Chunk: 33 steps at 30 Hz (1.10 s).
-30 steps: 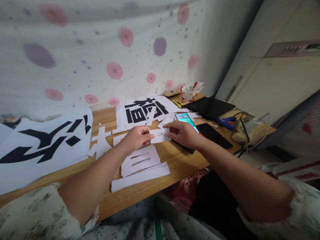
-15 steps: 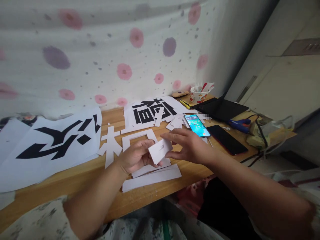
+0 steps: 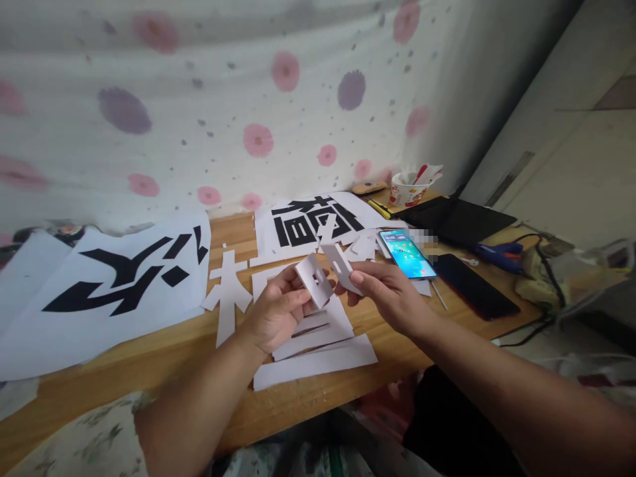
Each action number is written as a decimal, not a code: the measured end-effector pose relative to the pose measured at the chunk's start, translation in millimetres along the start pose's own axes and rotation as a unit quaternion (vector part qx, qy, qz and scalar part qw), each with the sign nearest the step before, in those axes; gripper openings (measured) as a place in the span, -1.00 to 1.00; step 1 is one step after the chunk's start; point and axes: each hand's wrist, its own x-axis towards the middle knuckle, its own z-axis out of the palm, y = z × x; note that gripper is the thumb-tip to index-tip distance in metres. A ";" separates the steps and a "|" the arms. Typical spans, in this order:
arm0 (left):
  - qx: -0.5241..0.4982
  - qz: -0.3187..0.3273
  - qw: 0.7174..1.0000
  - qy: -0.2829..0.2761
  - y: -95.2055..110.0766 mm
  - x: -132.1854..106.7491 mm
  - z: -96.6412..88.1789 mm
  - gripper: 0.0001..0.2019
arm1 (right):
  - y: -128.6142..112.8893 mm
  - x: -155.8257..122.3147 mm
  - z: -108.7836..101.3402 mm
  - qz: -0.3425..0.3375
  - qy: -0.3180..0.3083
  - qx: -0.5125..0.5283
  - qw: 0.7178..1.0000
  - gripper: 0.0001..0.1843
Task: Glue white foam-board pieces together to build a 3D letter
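Between thumb and fingers, my left hand [image 3: 281, 308] grips a small white board piece [image 3: 309, 275] with a rectangular hole cut in it. Close to its right, my right hand [image 3: 380, 288] pinches a second white board piece [image 3: 338, 262], which has a narrow slot. The two pieces tilt towards each other at the top; whether they touch I cannot tell. Below my hands on the wooden table [image 3: 199, 391] lie a white cut-out with slits [image 3: 342, 321] and a long white strip [image 3: 318, 364]. A branching white cut-out [image 3: 227, 291] lies to the left.
Sheets with bold black characters lie at the left [image 3: 59, 344] and back [image 3: 265, 248]. On the right are a lit phone [image 3: 407, 254], a dark phone [image 3: 474, 285], a blue glue gun [image 3: 499, 255], a black laptop [image 3: 462, 218] and a tub of tools [image 3: 410, 192].
What looked like one white piece in my left hand now shows as two pieces, one in each hand. My right fingers have closed on the second. The view has shifted slightly left.
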 end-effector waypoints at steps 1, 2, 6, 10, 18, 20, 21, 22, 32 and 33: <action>0.004 0.003 1.000 0.004 -0.1 -0.2 0.9 -0.71 | 0.7 -0.8 2.6 0.006 -0.003 0.023 1.000 -0.54; 0.007 0.004 1.000 0.006 -0.4 -0.4 1.6 -0.72 | 2.0 -1.5 5.0 0.013 -0.001 0.040 0.999 -0.52; 0.003 0.005 1.000 0.000 -2.4 -1.2 4.1 -0.73 | 7.8 -1.5 11.7 0.058 0.008 0.091 0.994 -0.57; -0.016 0.000 1.000 -0.005 -4.2 -2.0 5.3 -0.76 | 7.7 1.0 14.3 0.070 -0.038 0.084 0.993 -0.60; -0.013 -0.008 1.000 0.008 -3.9 -3.2 0.9 -0.73 | 3.4 1.4 12.4 -0.017 0.018 -0.219 0.975 -0.64; 0.003 -0.013 1.000 0.005 -2.3 -3.4 1.3 -0.68 | 3.5 0.8 12.0 -0.033 0.023 -0.259 0.965 -0.66; 0.011 -0.017 1.000 0.004 -1.4 -3.6 1.8 -0.65 | 3.2 0.5 12.2 -0.037 0.023 -0.276 0.960 -0.66; 0.017 -0.019 1.000 0.004 -0.7 -3.9 2.4 -0.62 | 2.7 0.1 12.7 -0.041 0.025 -0.294 0.955 -0.67; 0.016 -0.013 0.999 -0.031 1.0 -7.5 3.3 -0.69 | -0.5 -3.4 10.3 -0.209 0.101 -0.365 0.902 -0.64; 0.012 -0.022 0.999 -0.039 1.3 -7.6 3.4 -0.71 | -0.9 -3.0 8.6 -0.262 0.092 -0.352 0.894 -0.53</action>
